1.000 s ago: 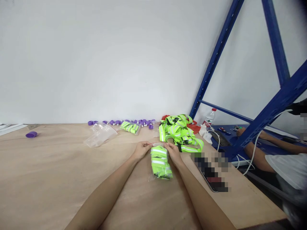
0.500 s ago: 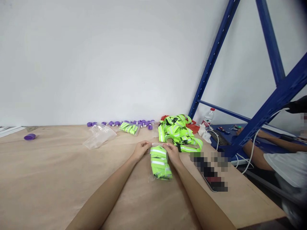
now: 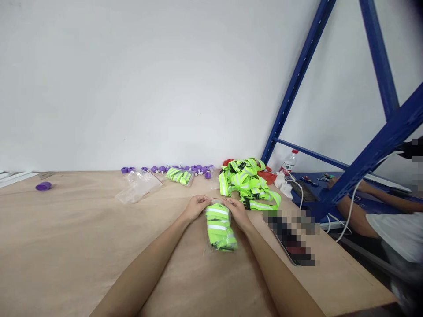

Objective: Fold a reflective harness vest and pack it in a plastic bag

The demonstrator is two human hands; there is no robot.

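A clear plastic bag with folded yellow-green reflective strap [image 3: 220, 226] inside lies in front of me, its top edge toward the wall. My left hand [image 3: 197, 208] pinches the left end of that top edge. At the right end, the fingers of my right hand [image 3: 237, 211] are closed on the same edge. Beyond my right hand is a loose heap of yellow-green straps [image 3: 246, 180] with black buckles. A second filled bag [image 3: 179, 176] lies farther back, beside some crumpled clear bags [image 3: 139, 187].
Small purple items [image 3: 161, 169] line the wall, and a purple cup-like piece [image 3: 43, 186] lies far left. A pixelated phone [image 3: 291, 242] is right of my forearm. Beyond stand a bottle [image 3: 288, 163] and blue rack [image 3: 291, 94]; another person's arms are at far right.
The bag's lower end has shifted slightly toward me, and its top edge looks more bowed between my fingers. Both hands keep their pinch. The whole view has moved slightly.
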